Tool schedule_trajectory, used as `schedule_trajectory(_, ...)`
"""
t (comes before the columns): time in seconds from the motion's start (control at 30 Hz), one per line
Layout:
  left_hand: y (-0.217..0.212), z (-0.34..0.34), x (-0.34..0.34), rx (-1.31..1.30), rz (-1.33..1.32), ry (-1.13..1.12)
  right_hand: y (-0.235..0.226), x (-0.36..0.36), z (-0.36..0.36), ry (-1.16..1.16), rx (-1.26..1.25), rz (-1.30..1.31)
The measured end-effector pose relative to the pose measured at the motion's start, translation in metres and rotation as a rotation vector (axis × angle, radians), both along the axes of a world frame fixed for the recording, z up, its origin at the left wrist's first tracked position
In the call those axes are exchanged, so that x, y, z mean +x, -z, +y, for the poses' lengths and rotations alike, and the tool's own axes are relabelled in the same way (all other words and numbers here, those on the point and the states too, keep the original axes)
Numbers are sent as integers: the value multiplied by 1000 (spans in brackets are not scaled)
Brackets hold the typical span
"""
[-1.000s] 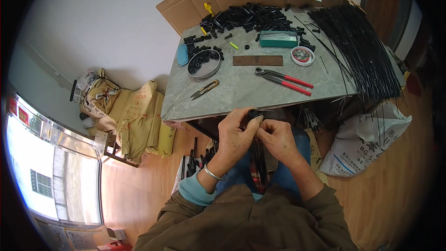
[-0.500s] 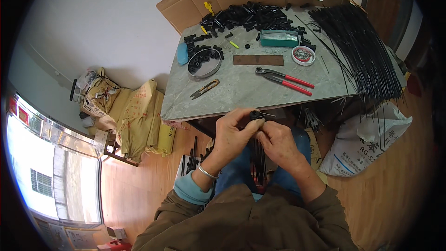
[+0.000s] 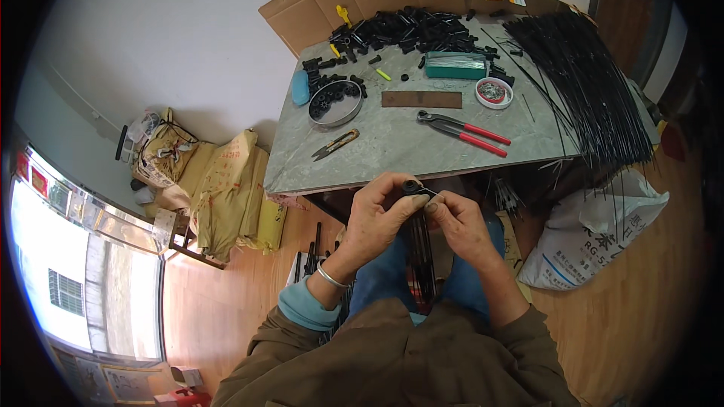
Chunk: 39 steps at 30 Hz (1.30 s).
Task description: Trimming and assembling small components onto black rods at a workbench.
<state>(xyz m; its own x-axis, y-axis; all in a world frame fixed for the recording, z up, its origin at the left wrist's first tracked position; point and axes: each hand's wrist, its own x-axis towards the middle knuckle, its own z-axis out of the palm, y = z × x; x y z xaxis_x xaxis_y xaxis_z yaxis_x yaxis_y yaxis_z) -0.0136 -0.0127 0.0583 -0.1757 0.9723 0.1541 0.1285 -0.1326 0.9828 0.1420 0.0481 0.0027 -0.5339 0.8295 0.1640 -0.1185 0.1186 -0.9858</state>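
My left hand (image 3: 375, 220) grips a small black plastic part (image 3: 411, 187) in front of the table's near edge, above my lap. My right hand (image 3: 458, 223) pinches a thin wire (image 3: 431, 193) whose end meets that part. Below both hands a bundle of black rods (image 3: 421, 256) stands between my knees. A silver bracelet sits on my left wrist.
The grey table (image 3: 392, 143) holds red-handled pliers (image 3: 461, 129), small snips (image 3: 335, 144), a round tin of black parts (image 3: 335, 102), a brown strip (image 3: 421, 99), a green box (image 3: 454, 65), a heap of black parts (image 3: 407, 30) and a sheaf of thin black rods (image 3: 584, 83). A white sack (image 3: 596, 241) stands at right, yellow sacks (image 3: 226, 188) at left.
Both hands have stayed at the same spot over my lap; the fingers have shifted slightly around the black part.
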Motion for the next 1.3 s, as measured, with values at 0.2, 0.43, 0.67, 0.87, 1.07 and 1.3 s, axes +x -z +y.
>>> schedule_trajectory(0.2, -9, -2, -7, -61, 7, 119, -2, -3, -6, -100, -7, 28)
schedule_trajectory(0.43, -3, 3, -19, 13, 98, 354, -3, -4, -10, -94, 66, -69)
schedule_trajectory(0.67, 11, 6, -13, 83, -106, 279, -11, -6, -6, 157, 243, -11)
schedule_trajectory(0.87, 24, 3, 2, 98, -268, 103, -41, -18, 5, 244, 750, -70)
schedule_trajectory(1.07, 29, -2, -2, 82, -299, 112, -38, -27, 10, 99, 459, -61)
schedule_trajectory(1.3, 40, -1, -1, 153, -350, 57, -17, -36, 5, -100, 17, 16)
